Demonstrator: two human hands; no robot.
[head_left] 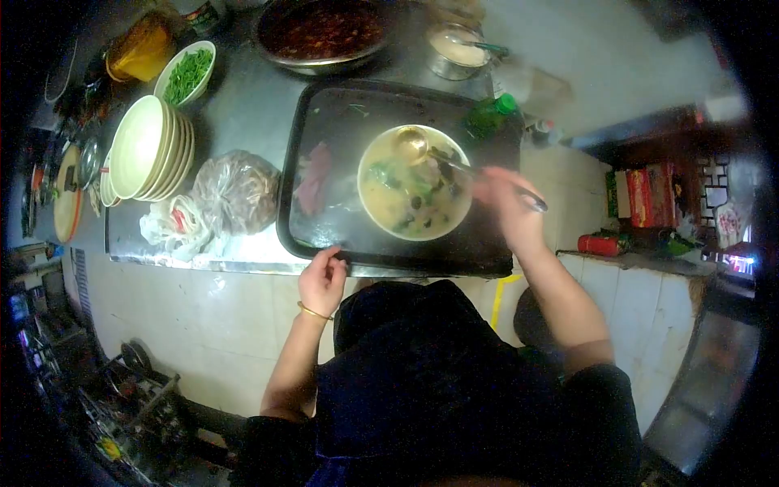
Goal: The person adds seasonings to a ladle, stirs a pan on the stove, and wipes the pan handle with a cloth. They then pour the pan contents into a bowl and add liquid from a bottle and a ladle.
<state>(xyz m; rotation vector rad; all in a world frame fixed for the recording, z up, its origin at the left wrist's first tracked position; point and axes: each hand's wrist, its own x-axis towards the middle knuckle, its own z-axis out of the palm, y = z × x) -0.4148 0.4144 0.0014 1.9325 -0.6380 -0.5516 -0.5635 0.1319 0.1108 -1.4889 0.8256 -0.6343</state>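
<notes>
A white bowl of cloudy soup with greens and dark pieces stands on a black tray. My right hand, blurred, is closed round the handle of a metal ladle, whose round head is at the soup's surface near the bowl's far side. My left hand rests at the tray's near edge with its fingers curled; whether they pinch the rim is unclear. A pink cloth lies on the tray left of the bowl. A green-capped bottle lies at the tray's far right corner.
Stacked bowls, a bowl of chopped greens and plastic bags are on the left of the metal table. Behind the tray are a large basin of dark red food and a metal pot of white contents.
</notes>
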